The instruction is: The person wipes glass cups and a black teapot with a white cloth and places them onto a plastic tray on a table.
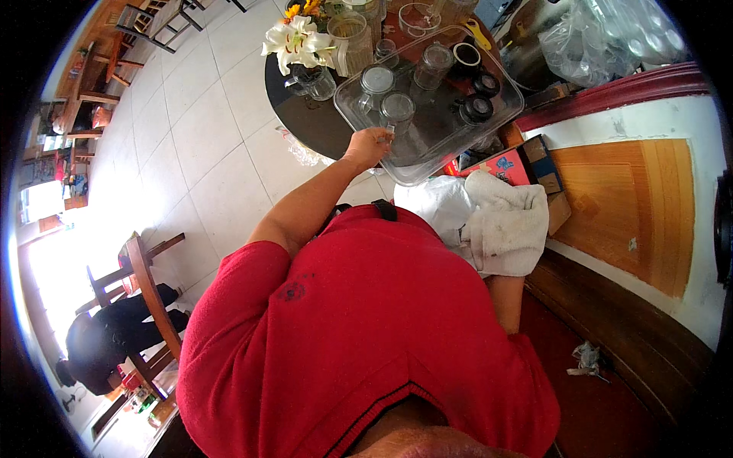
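Observation:
My left hand reaches over the near left rim of a clear plastic tub, its fingers closed on the handle of an upturned glass mug. Beside that mug stand another upturned glass mug and, farther back, an upturned glass. A dark cup with a pale rim and dark-based vessels, one of them at the right, are also in the tub. A white towel lies over the end of my right forearm and hides my right hand; its grip is not visible.
The tub rests on a dark round table. Left of it are a glass pitcher, white lilies and a large clear container. A yellow-handled tool lies beyond. A red box and wooden panel are at right.

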The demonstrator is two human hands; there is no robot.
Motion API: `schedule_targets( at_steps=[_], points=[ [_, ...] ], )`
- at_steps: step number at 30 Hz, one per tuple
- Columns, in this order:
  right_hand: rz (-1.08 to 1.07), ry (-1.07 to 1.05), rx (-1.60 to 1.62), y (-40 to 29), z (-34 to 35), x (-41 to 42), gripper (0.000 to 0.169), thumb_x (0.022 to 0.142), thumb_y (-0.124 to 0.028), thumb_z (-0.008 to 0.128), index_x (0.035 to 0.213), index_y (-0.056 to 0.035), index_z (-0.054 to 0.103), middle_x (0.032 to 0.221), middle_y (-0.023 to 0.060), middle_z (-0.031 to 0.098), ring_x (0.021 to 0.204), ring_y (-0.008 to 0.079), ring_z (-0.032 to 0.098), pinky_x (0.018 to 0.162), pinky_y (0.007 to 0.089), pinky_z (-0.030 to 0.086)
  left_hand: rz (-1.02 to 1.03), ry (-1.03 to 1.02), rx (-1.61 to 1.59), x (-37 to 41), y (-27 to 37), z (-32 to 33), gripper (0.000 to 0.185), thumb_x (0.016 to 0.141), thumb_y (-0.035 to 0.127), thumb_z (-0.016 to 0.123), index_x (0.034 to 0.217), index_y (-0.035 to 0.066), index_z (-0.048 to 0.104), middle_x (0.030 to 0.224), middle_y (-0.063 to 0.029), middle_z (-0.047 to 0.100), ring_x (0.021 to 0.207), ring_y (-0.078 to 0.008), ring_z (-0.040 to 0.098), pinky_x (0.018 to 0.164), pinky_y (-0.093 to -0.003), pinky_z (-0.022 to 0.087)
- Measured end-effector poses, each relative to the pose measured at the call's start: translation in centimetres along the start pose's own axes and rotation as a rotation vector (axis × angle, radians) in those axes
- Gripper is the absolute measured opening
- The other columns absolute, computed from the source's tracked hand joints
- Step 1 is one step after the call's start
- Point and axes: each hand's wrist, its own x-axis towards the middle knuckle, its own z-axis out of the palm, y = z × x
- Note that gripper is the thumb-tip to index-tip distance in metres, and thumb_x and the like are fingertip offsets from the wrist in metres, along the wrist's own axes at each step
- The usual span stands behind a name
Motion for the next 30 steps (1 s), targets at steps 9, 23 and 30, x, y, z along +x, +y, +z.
schedule_targets(
  at_steps=[9,23,30],
  points=[
    [0.21,-0.308,0.822,5.9,-1.3,1.4,0.006,0.085,-0.005,0.041,0.08,-0.0065,0.043,0.074,0.0003,0.044,0.063,0.0101,0.047,0.056,0.0242,0.043,0.083,0.092,0.285,0.4,0.1,-0.4,0.025,0.073,0.02,0.057,0.093,0.007,0.065,0.093,-0.0143,0.064,0.085,-0.029,0.062,0.077,-0.0358,0.048],
    [0.183,-0.024,0.478,5.6,-2.3,2.5,0.006,0.079,-0.001,0.047,0.078,-0.005,0.043,0.07,0.0021,0.045,0.062,0.0107,0.046,0.053,0.0234,0.042,0.273,0.441,0.356,-1.7,3.7,-4.0,0.033,0.071,0.016,0.063,0.102,0.006,0.058,0.106,-0.0124,0.056,0.094,-0.0292,0.056,0.081,-0.0375,0.045],
    [0.227,-0.094,0.751,-0.8,-2.4,0.9,0.008,0.08,0.001,0.045,0.076,-0.005,0.041,0.068,0.0015,0.042,0.056,0.0111,0.042,0.045,0.024,0.039,0.614,0.369,0.391,4.7,11.9,-4.3,0.043,0.072,0.017,0.066,0.111,0.005,0.051,0.115,-0.0146,0.05,0.109,-0.0319,0.048,0.091,-0.0384,0.04]
  ],
)
